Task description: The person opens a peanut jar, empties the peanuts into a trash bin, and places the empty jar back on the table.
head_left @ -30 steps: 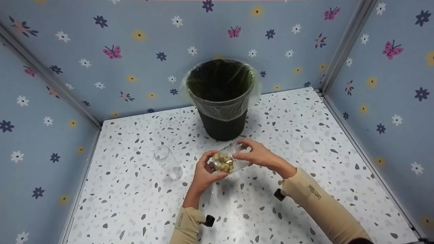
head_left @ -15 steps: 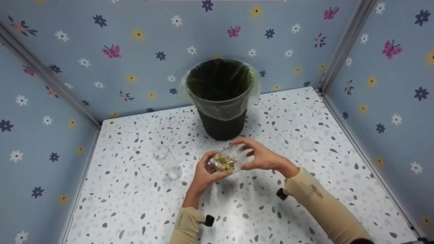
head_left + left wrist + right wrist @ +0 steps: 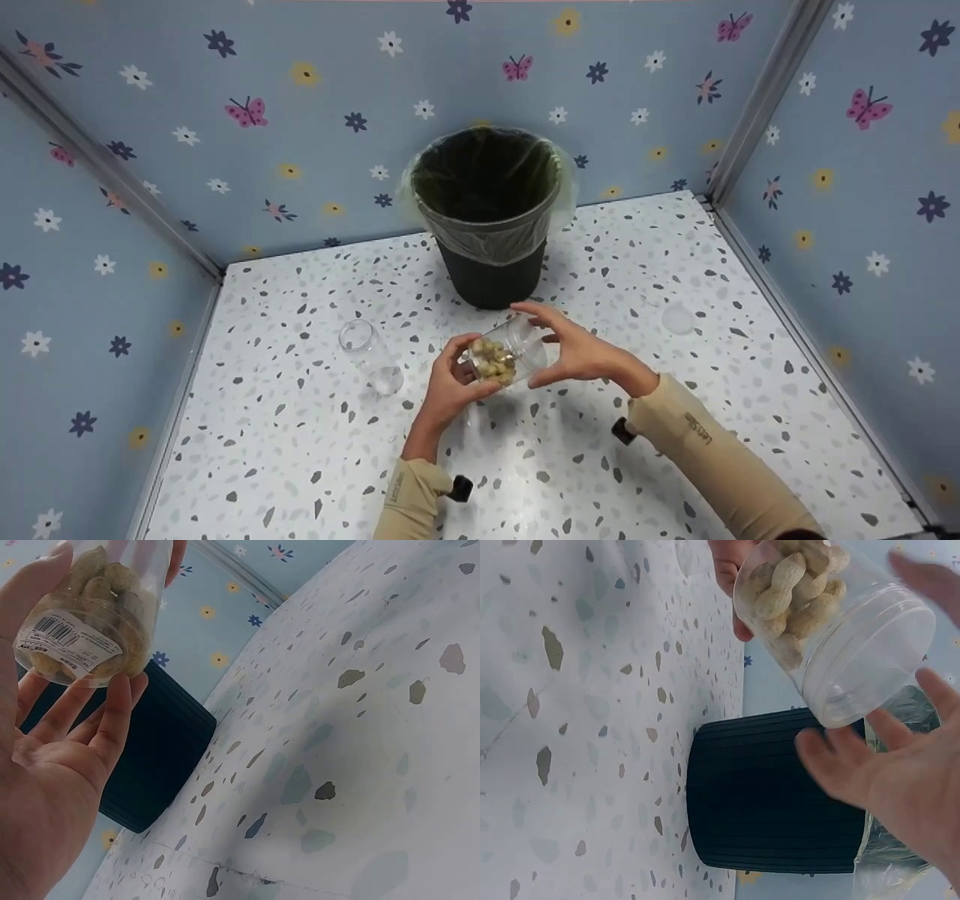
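My left hand (image 3: 450,384) grips the base end of a clear plastic jar (image 3: 525,346), which lies tilted in the air. Peanuts in their shells (image 3: 789,594) fill its lower part. A white barcode label (image 3: 69,641) is stuck on the jar's bottom. Around the jar's other end, my right hand (image 3: 586,352) has its fingers spread. In the right wrist view, the thumb stands off the ringed rim (image 3: 870,652) and the other fingers are close beneath it; whether they touch is unclear. Whether a clear lid covers that end, I cannot tell.
Behind the hands stands a dark ribbed bin (image 3: 491,277) with a see-through liner (image 3: 480,244). To the left is another clear jar (image 3: 371,358). A translucent disc (image 3: 679,319) lies on the speckled table (image 3: 300,465) at right. Patterned walls (image 3: 337,75) enclose the table.
The right hand's fingers have loosened from the jar's ringed end and spread apart, shifting slightly right. The left hand keeps holding the jar in nearly the same place.
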`<action>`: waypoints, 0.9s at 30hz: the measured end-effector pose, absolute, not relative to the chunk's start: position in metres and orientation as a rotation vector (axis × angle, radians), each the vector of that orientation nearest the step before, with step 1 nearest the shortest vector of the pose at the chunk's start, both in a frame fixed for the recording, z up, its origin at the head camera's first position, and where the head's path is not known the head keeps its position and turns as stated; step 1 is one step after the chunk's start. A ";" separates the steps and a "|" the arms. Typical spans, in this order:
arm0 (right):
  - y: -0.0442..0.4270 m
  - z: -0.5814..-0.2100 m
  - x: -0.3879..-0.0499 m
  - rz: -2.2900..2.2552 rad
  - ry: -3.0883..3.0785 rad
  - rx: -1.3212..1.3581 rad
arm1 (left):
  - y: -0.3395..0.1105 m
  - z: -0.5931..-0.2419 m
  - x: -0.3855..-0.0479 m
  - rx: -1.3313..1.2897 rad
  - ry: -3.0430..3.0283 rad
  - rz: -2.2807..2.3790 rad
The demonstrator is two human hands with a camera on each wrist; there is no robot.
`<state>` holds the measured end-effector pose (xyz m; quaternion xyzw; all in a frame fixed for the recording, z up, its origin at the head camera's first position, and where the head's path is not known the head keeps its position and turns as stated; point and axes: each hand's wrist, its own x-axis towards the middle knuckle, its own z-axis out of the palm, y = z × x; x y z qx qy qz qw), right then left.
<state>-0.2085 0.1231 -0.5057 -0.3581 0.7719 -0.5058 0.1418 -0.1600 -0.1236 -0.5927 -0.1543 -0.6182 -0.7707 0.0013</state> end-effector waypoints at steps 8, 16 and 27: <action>0.113 -0.497 -0.206 -1.371 2.613 -0.526 | -0.121 -0.593 -0.160 -0.437 -1.880 -2.428; 0.107 -0.492 -0.202 -1.281 2.486 -0.312 | -0.119 -0.588 -0.154 -0.444 -1.956 -2.380; 0.121 -0.506 -0.208 -1.596 2.124 -0.877 | -0.120 -0.566 -0.142 -0.542 -1.961 -2.362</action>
